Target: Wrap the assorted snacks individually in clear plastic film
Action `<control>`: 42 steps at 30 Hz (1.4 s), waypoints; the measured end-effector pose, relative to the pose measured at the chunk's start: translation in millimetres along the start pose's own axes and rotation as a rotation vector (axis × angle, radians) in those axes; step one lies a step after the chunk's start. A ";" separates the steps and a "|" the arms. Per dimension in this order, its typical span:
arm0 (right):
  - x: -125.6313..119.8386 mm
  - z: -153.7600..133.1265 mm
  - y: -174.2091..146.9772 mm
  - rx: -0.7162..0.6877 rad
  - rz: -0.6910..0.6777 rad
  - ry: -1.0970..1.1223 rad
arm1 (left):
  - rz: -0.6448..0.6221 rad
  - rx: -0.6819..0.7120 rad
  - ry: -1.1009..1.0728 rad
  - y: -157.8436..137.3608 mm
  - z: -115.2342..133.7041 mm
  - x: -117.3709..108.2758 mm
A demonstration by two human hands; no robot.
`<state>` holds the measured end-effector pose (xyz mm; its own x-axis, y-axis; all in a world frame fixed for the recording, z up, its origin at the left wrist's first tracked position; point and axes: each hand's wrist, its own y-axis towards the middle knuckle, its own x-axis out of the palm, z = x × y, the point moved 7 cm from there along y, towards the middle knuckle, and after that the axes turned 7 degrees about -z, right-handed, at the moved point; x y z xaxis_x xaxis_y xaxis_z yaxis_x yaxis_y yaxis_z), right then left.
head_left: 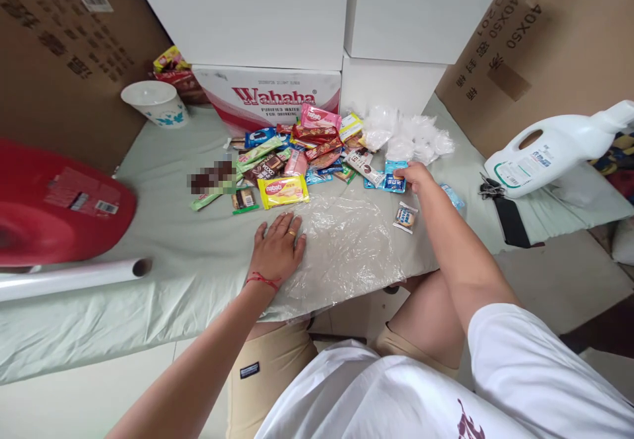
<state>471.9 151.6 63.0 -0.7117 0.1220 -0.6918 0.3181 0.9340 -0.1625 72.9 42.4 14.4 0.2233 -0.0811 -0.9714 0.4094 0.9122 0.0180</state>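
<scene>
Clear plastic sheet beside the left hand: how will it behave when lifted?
The clear plastic sheet is likely floppy: it's wrinkled and lies flat. Probably light, being see-through and thin-looking. Maybe slippery, given its glossy glare.

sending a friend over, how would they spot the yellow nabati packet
Find the Wahaha box; a snack heap lies before it. At the heap's near edge, just beyond the left hand, is the nabati packet, the only mostly yellow wrapper there.

Glossy plastic film [347,247]; matt cloth [193,287]
</scene>
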 end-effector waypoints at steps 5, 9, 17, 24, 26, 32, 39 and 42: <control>-36.9 -13.4 -36.7 -0.138 0.058 0.112 | -0.023 0.000 -0.004 -0.2 0.4 2.5; 0.4 -71.2 -80.8 -0.394 -0.392 0.221 | -0.017 -0.010 0.003 -1.2 -0.6 2.0; 163.0 -123.3 -146.0 -0.732 -1.089 -0.394 | -0.029 -0.014 0.000 -1.1 -0.7 2.5; 162.0 -109.2 -163.4 -0.952 -0.776 -0.564 | -0.015 -0.008 -0.027 -1.1 -0.4 2.4; 160.8 -99.4 -170.8 -0.941 -0.775 -0.629 | -0.020 -0.013 -0.028 -1.3 -0.2 1.6; 157.2 -103.2 -176.9 -0.957 -0.740 -0.626 | -0.016 -0.004 -0.019 -1.6 0.1 1.6; 159.4 -117.3 -172.1 -1.065 -0.753 -0.498 | -0.032 -0.018 -0.005 -0.7 0.1 1.0; 128.8 -104.0 -128.5 -0.858 -0.505 -0.462 | -0.036 -0.019 -0.001 -0.5 0.5 0.5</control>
<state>274.2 82.2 67.9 -0.2769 -0.3108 -0.9093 -0.6132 0.7857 -0.0818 73.3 41.8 14.1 0.2092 -0.1144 -0.9712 0.4004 0.9161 -0.0216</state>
